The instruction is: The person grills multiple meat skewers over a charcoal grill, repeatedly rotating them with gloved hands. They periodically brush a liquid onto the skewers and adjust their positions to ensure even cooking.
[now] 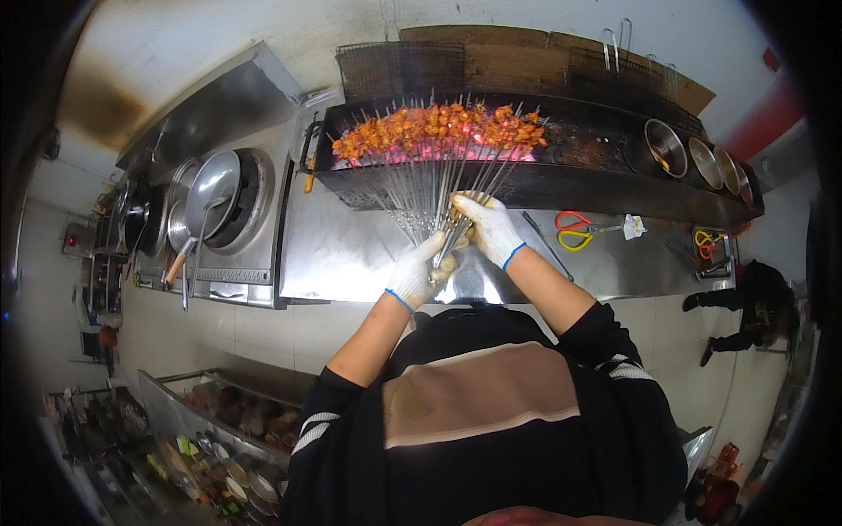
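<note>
Nearest the camera, the person's dark top with a tan panel is filling the lower middle and hiding the floor below. Both forearms are rising toward twelve o'clock. The left hand in a white knit glove with a blue cuff [419, 273] is closing its fingers around the lower ends of a fanned bundle of thin metal skewers [436, 197]. The right hand in a matching white glove [488, 225] is gripping the same bundle just at one o'clock of the left hand, the two gloves touching. Exactly how many skewers each is pinching is hard to tell.

The handles are crossing over the stainless steel desk [351, 254]. At three o'clock of the hands, red-and-yellow scissors [574, 230] are lying on the desk.

Farther off, the orange-glazed meat pieces [438, 130] on the skewer tips are sitting over glowing coals in the long black grill trough [596, 180]. At nine o'clock, a steel wok with a ladle [212, 188] is resting on a burner. Round metal pots [667, 147] are lining the grill's right end, partly cut off.
</note>
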### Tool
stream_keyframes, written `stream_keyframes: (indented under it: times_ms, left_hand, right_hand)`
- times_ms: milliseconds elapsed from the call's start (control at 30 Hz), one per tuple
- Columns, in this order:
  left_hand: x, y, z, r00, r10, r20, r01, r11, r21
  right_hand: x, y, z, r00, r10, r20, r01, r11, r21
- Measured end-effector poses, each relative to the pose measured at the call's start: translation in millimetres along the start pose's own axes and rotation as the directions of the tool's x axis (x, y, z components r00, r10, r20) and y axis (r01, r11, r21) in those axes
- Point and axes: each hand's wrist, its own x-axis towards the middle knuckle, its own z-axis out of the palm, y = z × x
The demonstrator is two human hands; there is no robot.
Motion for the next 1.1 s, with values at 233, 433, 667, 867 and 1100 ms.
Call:
stream_keyframes:
  times_ms: [233, 433, 667, 867, 1100]
  left_hand:
    - [2, -2, -4, 1.0, -0.019, -0.006, 0.019, 1.0, -0.023]
    - [2, -4, -2, 0.999, 0.013, -0.048, -0.012, 1.0, 0.028]
    - [3, -7, -6, 0.997, 0.05, -0.067, -0.046, 0.997, 0.061]
    - [5, -13, -6, 0.993, 0.08, -0.083, -0.075, 0.995, 0.067]
    - [3, -8, -1, 0.995, 0.019, -0.095, -0.016, 0.999, 0.04]
  right_hand:
    - [-8, -8, -2, 0.998, 0.056, -0.004, -0.056, 0.994, -0.093]
    - [-3, 0, 4, 0.998, 0.05, 0.036, -0.052, 0.998, 0.035]
    - [2, 8, 12, 0.996, 0.063, 0.07, -0.069, 0.994, 0.081]
    - [-8, 6, 10, 0.999, 0.047, 0.001, -0.047, 0.995, 0.091]
    - [-11, 3, 14, 0.999, -0.042, -0.014, 0.042, 0.999, 0.033]
